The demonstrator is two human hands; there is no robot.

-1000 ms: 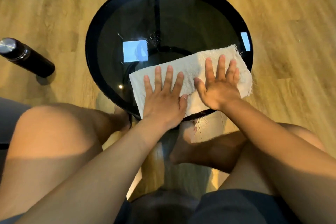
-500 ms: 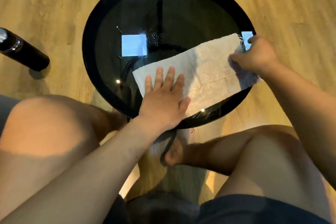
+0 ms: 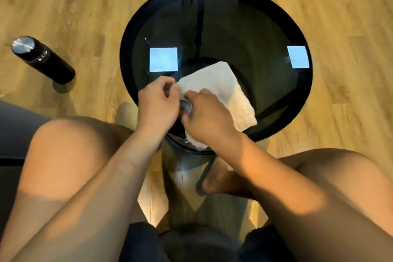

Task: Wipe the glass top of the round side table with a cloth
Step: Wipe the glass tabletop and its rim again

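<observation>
The round side table has a dark glass top (image 3: 244, 34) with a black rim, standing on the wooden floor in front of my knees. A white cloth (image 3: 225, 93), folded in half, lies on the near part of the glass. My left hand (image 3: 157, 104) pinches the cloth's left edge at the near left rim. Beside it my right hand (image 3: 208, 117) grips the same folded edge, covering the cloth's near part. Both hands touch each other over the near rim.
A black bottle (image 3: 42, 59) with a silver cap stands on the floor to the left of the table. My bare knees flank the table's near side, and a foot (image 3: 223, 181) rests under the near rim. Two bright square reflections show on the glass.
The cloth lay spread out under my flat left hand. My right hand carried its right end over to the left, folding it in half, and both hands now hold the left edge.
</observation>
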